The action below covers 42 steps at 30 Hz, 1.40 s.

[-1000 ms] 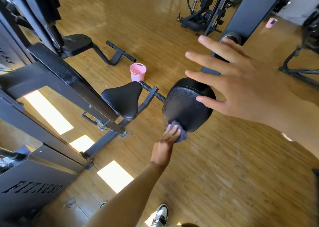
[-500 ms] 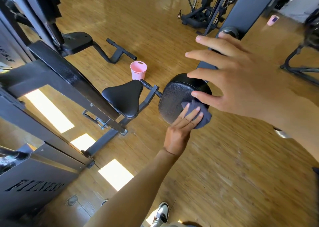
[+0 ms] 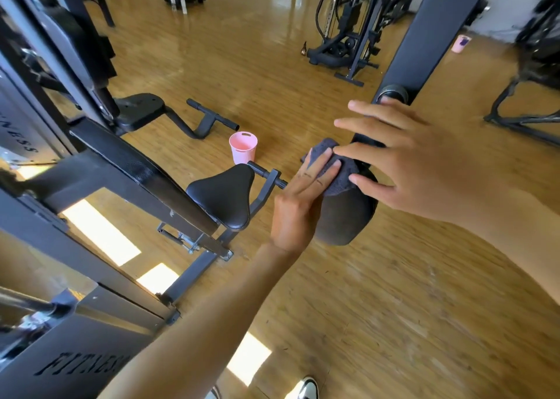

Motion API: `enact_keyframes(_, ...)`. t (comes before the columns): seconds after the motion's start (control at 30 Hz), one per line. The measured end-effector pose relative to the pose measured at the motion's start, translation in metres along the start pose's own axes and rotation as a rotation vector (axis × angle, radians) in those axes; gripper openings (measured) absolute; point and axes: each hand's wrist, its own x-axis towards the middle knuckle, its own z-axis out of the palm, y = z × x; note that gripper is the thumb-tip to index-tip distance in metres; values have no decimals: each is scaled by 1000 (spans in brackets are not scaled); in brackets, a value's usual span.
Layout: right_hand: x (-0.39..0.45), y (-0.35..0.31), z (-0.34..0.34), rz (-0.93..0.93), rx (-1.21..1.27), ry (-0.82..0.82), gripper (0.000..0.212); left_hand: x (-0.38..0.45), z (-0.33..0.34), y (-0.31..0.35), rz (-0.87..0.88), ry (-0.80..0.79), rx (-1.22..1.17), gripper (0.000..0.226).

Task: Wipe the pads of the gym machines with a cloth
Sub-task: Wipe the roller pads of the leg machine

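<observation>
A round black roller pad (image 3: 345, 216) hangs at the end of a machine arm in the middle of the view. My left hand (image 3: 300, 204) presses a dark grey cloth (image 3: 341, 175) flat against the pad's upper face, fingers straight. My right hand (image 3: 406, 162) hovers over the pad's far side with its fingers spread and straight; the fingertips reach the cloth's edge. A black seat pad (image 3: 224, 195) sits just left of the roller, and a long black back pad (image 3: 136, 168) slopes up behind it.
A pink cup (image 3: 243, 147) stands on the wooden floor behind the seat. A dark machine column (image 3: 424, 34) rises at the upper right. Machine frames (image 3: 60, 277) fill the left side. More gym equipment (image 3: 348, 28) stands at the back.
My left hand has slid the cloth from the pad's lower edge up to its top. The view has shifted and my right hand has come down closer to the pad.
</observation>
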Motion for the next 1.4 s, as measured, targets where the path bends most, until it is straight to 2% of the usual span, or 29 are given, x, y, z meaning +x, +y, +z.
enact_keyframes(0.1, -5, -3, -4, 54, -7, 36, 43, 16, 2, -1, 86, -94, 27, 42)
enact_keyframes(0.17, -9, -5, -9, 71, -34, 102, 40, 22, 8, -3, 104, -179, 54, 48)
enact_keyframes(0.27, -17, -10, -17, 112, -84, 214, 33, 29, 14, 0, 40, -277, 67, 62)
enact_keyframes(0.33, -25, -25, -15, 127, -49, 262, 28, 33, 11, 7, -39, -321, 38, 59)
enact_keyframes(0.4, -39, -51, -3, 119, 17, 281, 24, 36, 9, 11, -154, -399, -60, 57)
enact_keyframes(0.47, -54, -75, 17, 170, 79, 264, 20, 38, 8, 7, -246, -437, -180, 63)
enact_keyframes(0.53, -64, -83, 40, 388, 177, 245, 23, 37, 12, -3, -329, -395, -196, 66)
enact_keyframes(0.63, -60, -81, 58, 800, 335, 253, 37, 34, 16, -8, -412, -449, -200, 58)
enact_keyframes(0.7, -48, -80, 64, 933, 340, 234, 42, 35, 17, -7, -421, -464, -214, 52)
enact_keyframes(0.8, -35, -84, 70, 1049, 346, 167, 49, 37, 19, -8, -349, -451, -232, 44)
enact_keyframes(0.87, -34, -85, 75, 1097, 362, 178, 55, 37, 20, -12, -309, -461, -235, 46)
enact_keyframes(0.97, -38, -85, 83, 1093, 483, 341, 48, 35, 18, -21, -209, -494, -246, 60)
enact_keyframes(1.07, -40, -84, 83, 1049, 491, 436, 53, 32, 12, -22, -151, -541, -209, 77)
enact_keyframes(1.1, -42, -82, 83, 1055, 469, 472, 49, 30, 9, -19, -173, -548, -194, 82)
enact_keyframes(1.2, -58, -70, 84, 1227, 412, 597, 11, 28, 6, -14, -187, -548, -121, 84)
enact_keyframes(1.27, -70, -61, 91, 1271, 474, 589, 18, 28, 8, -11, -76, -550, 0, 77)
enact_keyframes(1.33, -72, -61, 95, 1194, 525, 503, 45, 23, 14, -9, 32, -530, 121, 75)
enact_keyframes(1.4, -69, -63, 97, 1165, 664, 464, 57, 15, 19, -5, 86, -518, 192, 78)
